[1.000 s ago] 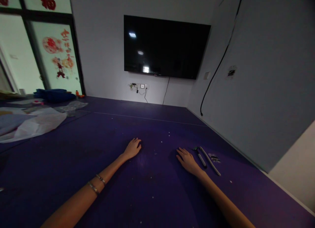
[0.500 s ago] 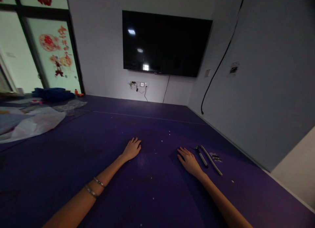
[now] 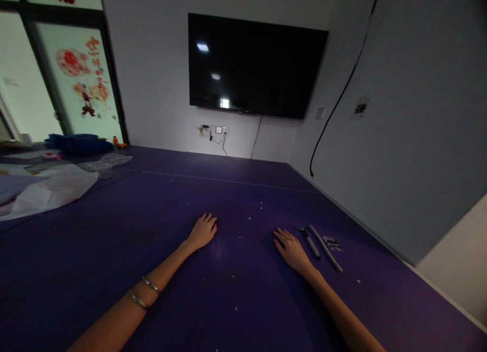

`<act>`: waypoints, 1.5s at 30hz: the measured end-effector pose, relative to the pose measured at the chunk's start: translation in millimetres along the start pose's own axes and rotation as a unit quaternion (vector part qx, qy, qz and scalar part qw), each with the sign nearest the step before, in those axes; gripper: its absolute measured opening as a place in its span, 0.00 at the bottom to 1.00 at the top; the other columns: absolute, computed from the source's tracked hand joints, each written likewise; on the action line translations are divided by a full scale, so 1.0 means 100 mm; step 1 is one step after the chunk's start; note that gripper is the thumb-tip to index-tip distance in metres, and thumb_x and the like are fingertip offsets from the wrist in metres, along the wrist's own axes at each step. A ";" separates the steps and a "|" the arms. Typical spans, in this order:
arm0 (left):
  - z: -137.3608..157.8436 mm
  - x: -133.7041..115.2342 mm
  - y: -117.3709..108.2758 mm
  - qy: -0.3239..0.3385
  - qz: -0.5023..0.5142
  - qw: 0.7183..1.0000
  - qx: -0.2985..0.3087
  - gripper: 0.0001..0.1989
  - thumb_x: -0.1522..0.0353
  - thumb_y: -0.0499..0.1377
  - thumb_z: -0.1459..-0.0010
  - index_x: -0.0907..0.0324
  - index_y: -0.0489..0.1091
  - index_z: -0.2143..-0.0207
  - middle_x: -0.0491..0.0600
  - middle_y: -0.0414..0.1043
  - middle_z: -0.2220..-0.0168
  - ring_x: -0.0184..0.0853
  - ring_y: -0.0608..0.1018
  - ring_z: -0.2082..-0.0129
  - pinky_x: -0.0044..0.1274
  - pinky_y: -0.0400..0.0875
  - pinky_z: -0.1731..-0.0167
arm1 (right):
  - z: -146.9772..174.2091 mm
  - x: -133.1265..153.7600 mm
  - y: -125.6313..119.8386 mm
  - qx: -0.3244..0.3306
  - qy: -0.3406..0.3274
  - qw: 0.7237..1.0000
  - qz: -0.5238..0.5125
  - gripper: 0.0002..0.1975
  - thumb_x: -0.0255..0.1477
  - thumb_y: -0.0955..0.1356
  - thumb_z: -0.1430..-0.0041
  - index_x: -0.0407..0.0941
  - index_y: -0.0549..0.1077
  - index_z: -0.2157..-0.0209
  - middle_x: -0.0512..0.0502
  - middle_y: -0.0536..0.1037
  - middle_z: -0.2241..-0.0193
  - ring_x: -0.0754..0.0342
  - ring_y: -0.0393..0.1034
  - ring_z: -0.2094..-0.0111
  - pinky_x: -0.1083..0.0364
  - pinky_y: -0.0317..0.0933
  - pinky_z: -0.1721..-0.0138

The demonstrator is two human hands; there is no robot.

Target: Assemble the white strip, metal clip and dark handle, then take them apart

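Observation:
My left hand (image 3: 202,231) lies palm down on the purple tabletop (image 3: 182,301), fingers stretched out, holding nothing. Two bracelets (image 3: 144,293) circle that forearm. Across from it, my right hand (image 3: 291,248) also rests flat with its fingers apart and nothing under them that I can see. Just right of the right hand lies a small tool with a grey handle and dark head (image 3: 312,246), its kind unclear. Beside it is a long, thin, slightly curved pale strip (image 3: 325,248). A small clear packet with dark pieces (image 3: 333,243) sits further right.
Clear and white plastic sheets (image 3: 53,189) spread over the left side, with a dark blue cloth bundle (image 3: 78,144) and a small orange object (image 3: 118,143) behind. A black cable (image 3: 330,117) hangs down the right wall. A television (image 3: 254,65) is mounted ahead above wall sockets (image 3: 217,130).
Both hands stay in place on the tabletop. The view has shifted very slightly; nothing was picked up or put down.

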State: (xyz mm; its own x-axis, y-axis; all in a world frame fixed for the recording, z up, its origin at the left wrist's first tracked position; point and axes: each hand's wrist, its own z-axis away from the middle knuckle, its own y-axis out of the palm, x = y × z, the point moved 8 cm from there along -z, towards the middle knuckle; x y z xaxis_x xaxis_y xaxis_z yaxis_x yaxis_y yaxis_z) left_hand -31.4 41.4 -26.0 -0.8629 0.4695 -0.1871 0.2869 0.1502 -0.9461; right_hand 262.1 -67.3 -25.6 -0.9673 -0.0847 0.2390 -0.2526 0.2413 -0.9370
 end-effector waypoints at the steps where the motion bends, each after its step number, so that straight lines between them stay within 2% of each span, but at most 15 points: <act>1: 0.00 0.00 0.00 0.000 0.002 1.000 -0.002 0.24 0.64 0.43 0.41 0.64 0.62 0.46 0.59 0.56 0.42 0.46 0.55 0.40 0.37 0.50 0.44 | 0.00 0.00 0.00 0.001 0.003 1.000 -0.001 0.24 0.36 0.56 0.40 0.43 0.64 0.45 0.43 0.61 0.43 0.46 0.50 0.40 0.47 0.47 0.43; 6: 0.00 0.01 0.00 0.000 0.005 1.000 -0.012 0.23 0.63 0.43 0.41 0.62 0.62 0.47 0.57 0.57 0.42 0.45 0.55 0.40 0.37 0.51 0.44 | 0.02 0.04 -0.01 0.001 0.006 1.000 -0.014 0.23 0.35 0.57 0.40 0.44 0.64 0.46 0.43 0.61 0.43 0.47 0.50 0.41 0.47 0.47 0.43; 9: 0.00 0.01 -0.01 0.002 0.000 1.000 -0.014 0.23 0.63 0.43 0.41 0.62 0.62 0.47 0.57 0.57 0.42 0.45 0.56 0.40 0.37 0.51 0.44 | -0.01 -0.03 -0.11 -0.005 0.022 0.999 -0.030 0.23 0.32 0.58 0.42 0.41 0.65 0.47 0.41 0.65 0.45 0.48 0.57 0.44 0.51 0.50 0.45; 12: -0.01 0.01 -0.01 0.003 -0.003 1.000 -0.015 0.23 0.64 0.43 0.41 0.62 0.62 0.47 0.57 0.57 0.42 0.45 0.56 0.40 0.37 0.51 0.44 | -0.02 -0.32 -0.39 -0.049 0.096 0.994 -0.035 0.22 0.27 0.59 0.45 0.37 0.67 0.49 0.37 0.72 0.52 0.49 0.66 0.51 0.55 0.57 0.51; 14: -0.01 0.01 0.00 0.005 -0.002 1.000 -0.013 0.23 0.64 0.43 0.41 0.63 0.62 0.46 0.58 0.57 0.42 0.45 0.56 0.40 0.37 0.51 0.44 | 0.02 -0.55 -0.62 -0.080 0.144 0.986 -0.015 0.20 0.25 0.60 0.47 0.38 0.71 0.53 0.37 0.75 0.55 0.48 0.69 0.54 0.57 0.59 0.56; 18: -0.02 0.03 0.02 0.007 -0.004 1.000 -0.007 0.24 0.63 0.43 0.41 0.64 0.61 0.46 0.59 0.57 0.42 0.46 0.56 0.40 0.37 0.51 0.45 | 0.21 -0.95 -0.82 -0.057 0.225 0.973 0.014 0.12 0.29 0.62 0.48 0.42 0.77 0.69 0.39 0.79 0.71 0.48 0.73 0.66 0.59 0.57 0.72; 21: -0.04 0.04 0.03 0.005 -0.006 1.000 -0.008 0.23 0.63 0.43 0.41 0.63 0.62 0.46 0.58 0.57 0.42 0.45 0.56 0.40 0.37 0.51 0.44 | 0.35 -1.07 -0.79 -0.045 0.247 0.968 0.019 0.10 0.31 0.64 0.49 0.42 0.76 0.74 0.41 0.78 0.74 0.49 0.73 0.70 0.60 0.54 0.77; 24: -0.05 0.05 0.04 0.006 -0.008 1.000 -0.007 0.24 0.63 0.43 0.41 0.63 0.62 0.46 0.58 0.57 0.42 0.45 0.55 0.40 0.37 0.50 0.44 | 0.40 -1.08 -0.73 -0.039 0.256 0.966 0.021 0.09 0.30 0.65 0.50 0.43 0.76 0.72 0.41 0.78 0.71 0.49 0.73 0.68 0.60 0.55 0.75; 28: -0.05 0.04 0.04 0.010 -0.003 1.000 -0.009 0.24 0.63 0.43 0.41 0.64 0.62 0.46 0.59 0.57 0.42 0.45 0.56 0.40 0.37 0.50 0.44 | 0.39 -1.04 -0.64 -0.010 0.252 0.968 0.012 0.08 0.27 0.65 0.51 0.44 0.77 0.73 0.43 0.78 0.73 0.50 0.73 0.69 0.60 0.57 0.74; 45: -0.07 0.04 0.01 0.000 0.007 1.000 -0.020 0.22 0.65 0.44 0.42 0.63 0.63 0.48 0.57 0.59 0.43 0.43 0.58 0.41 0.37 0.52 0.45 | 0.38 -1.08 -0.58 -0.015 0.255 0.967 -0.011 0.08 0.26 0.65 0.53 0.45 0.77 0.76 0.46 0.78 0.76 0.51 0.74 0.70 0.61 0.57 0.75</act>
State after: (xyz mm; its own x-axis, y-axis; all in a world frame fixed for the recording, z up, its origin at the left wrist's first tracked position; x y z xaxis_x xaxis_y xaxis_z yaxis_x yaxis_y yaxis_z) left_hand -31.4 49.8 -25.5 -0.8584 0.4720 -0.2010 0.3159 0.1774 -0.9321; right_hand 382.4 -109.1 -6.4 -0.8448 0.3959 0.3601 -0.2656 0.2741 -0.9243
